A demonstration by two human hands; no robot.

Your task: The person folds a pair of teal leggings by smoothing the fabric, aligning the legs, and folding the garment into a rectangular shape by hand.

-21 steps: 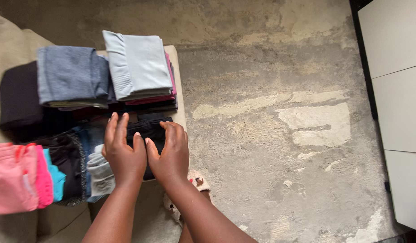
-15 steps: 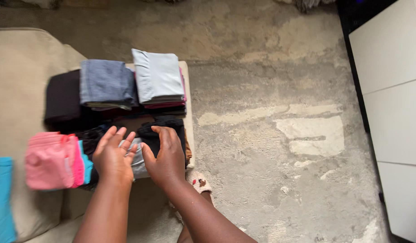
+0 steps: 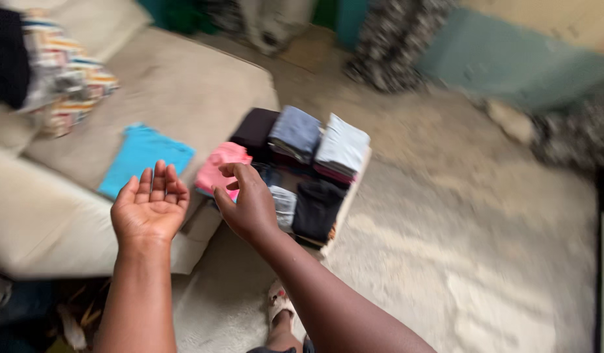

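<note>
Left hand (image 3: 150, 208) open, palm up, empty. Right hand (image 3: 249, 202) loosely spread, empty, above the folded clothes (image 3: 302, 173) stacked on the sofa (image 3: 177, 85) edge; view blurred, contact apparently none.

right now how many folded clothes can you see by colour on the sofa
Blurred picture, so only those I can tell apart:
teal piece, lying apart: 1
pink piece: 1
black pieces: 2
blue-grey piece: 1
pale blue piece: 1
light grey piece: 1
Total: 7
</note>
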